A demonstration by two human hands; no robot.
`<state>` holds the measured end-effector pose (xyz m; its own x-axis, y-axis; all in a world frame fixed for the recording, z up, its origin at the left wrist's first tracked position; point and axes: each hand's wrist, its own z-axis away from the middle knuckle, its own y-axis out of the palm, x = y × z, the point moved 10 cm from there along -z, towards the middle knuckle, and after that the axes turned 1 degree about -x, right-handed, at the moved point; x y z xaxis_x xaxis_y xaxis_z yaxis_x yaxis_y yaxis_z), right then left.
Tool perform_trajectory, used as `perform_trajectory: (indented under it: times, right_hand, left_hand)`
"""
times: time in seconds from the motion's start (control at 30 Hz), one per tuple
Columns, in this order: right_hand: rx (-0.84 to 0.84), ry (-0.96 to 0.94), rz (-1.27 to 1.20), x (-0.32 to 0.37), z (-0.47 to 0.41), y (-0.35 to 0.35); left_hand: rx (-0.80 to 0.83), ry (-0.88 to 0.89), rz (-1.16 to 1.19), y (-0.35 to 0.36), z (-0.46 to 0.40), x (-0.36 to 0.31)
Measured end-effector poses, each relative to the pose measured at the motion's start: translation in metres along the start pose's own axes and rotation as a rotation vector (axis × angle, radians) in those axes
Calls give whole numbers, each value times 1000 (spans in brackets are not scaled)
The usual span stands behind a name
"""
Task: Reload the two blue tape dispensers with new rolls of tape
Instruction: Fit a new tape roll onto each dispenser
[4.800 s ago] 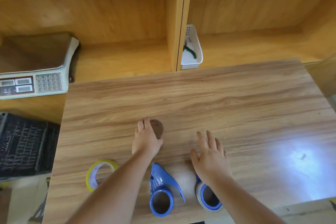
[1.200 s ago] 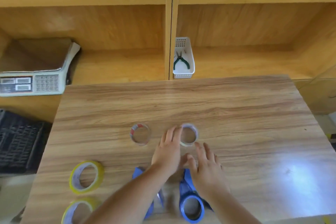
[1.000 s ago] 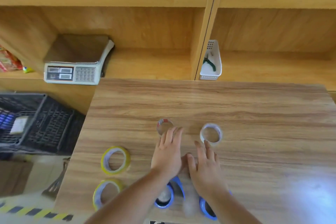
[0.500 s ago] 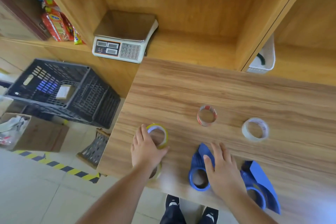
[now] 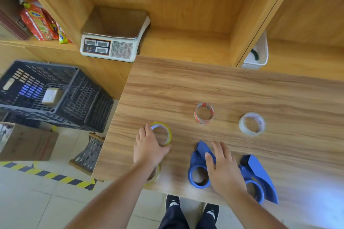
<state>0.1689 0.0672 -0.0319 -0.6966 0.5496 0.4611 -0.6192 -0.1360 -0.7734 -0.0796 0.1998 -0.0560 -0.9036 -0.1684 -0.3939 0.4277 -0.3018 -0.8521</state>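
Note:
Two blue tape dispensers lie near the table's front edge: the left dispenser (image 5: 198,173) and the right dispenser (image 5: 260,176). My right hand (image 5: 223,167) rests flat on the left dispenser, fingers spread. My left hand (image 5: 149,148) grips a yellow tape roll (image 5: 164,132) lying flat, thumb at its near edge. A second yellow roll (image 5: 155,175) is mostly hidden under my left wrist. A spent core with red print (image 5: 204,113) and a clear, nearly used roll (image 5: 251,124) stand farther back.
The wooden table (image 5: 232,87) ends just left of my left hand. A weighing scale (image 5: 113,42) sits on the shelf behind, and a white basket (image 5: 257,54) holds pliers. On the floor are a black crate (image 5: 52,95), a cardboard box (image 5: 28,143) and my shoes (image 5: 191,208).
My left hand moved from the table's middle to the yellow roll at the left and closed around it. My right hand settled on the left dispenser. The view turned left and down.

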Motion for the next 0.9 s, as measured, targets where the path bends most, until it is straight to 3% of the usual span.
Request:
perform_trajectory:
  times: [0.27,0.53,0.9]
  right_hand:
    - [-5,10,-41,-13,10,-13]
    - [2,12,-65,-28,19,-22]
    - [29,21,-80,-49,23,-29]
  left_hand:
    - [21,172,95,11,79,-53]
    - [89,182,126,59,141,-69]
    - [106,131,68,92,147,-75]
